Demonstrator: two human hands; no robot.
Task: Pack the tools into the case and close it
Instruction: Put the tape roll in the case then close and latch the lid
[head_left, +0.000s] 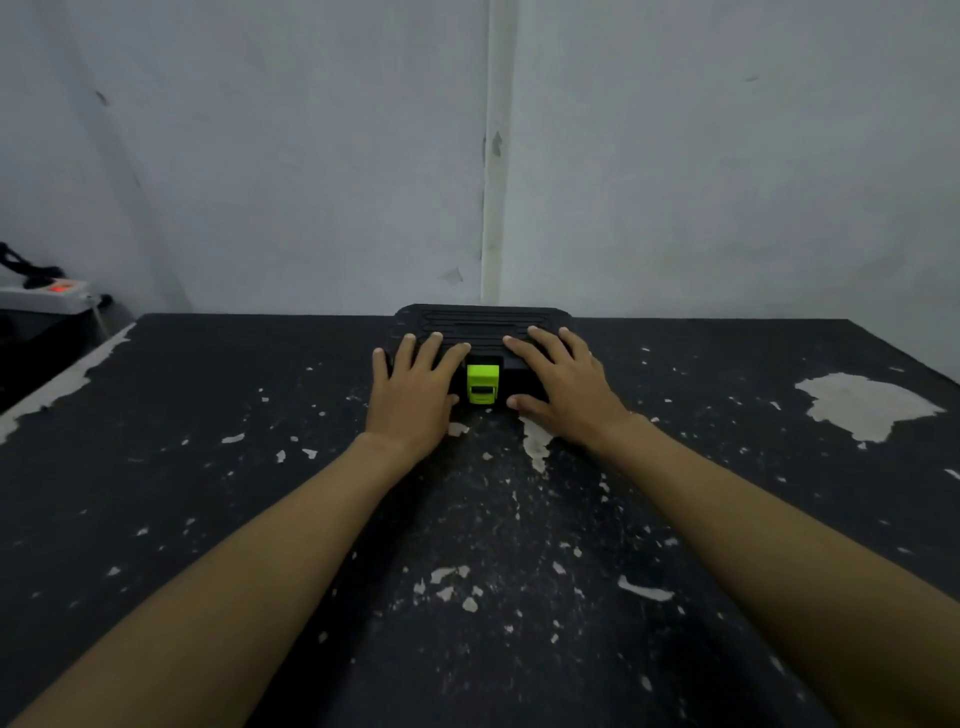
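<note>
A black ribbed tool case (483, 321) lies shut at the far middle of the table, against the wall. Its bright green latch (482, 383) sits on the front face, between my hands. My left hand (415, 384) rests flat on the lid's left part with fingers straight and spread, thumb down by the front edge. On the lid's right part my right hand (558, 382) lies flat the same way. No loose tools are in view.
The table (467, 545) has a black top with many chipped pale patches, the largest one (862, 402) at the far right. A white power strip (49, 291) with a red light and black cables sits on a ledge at the far left. A grey wall stands behind.
</note>
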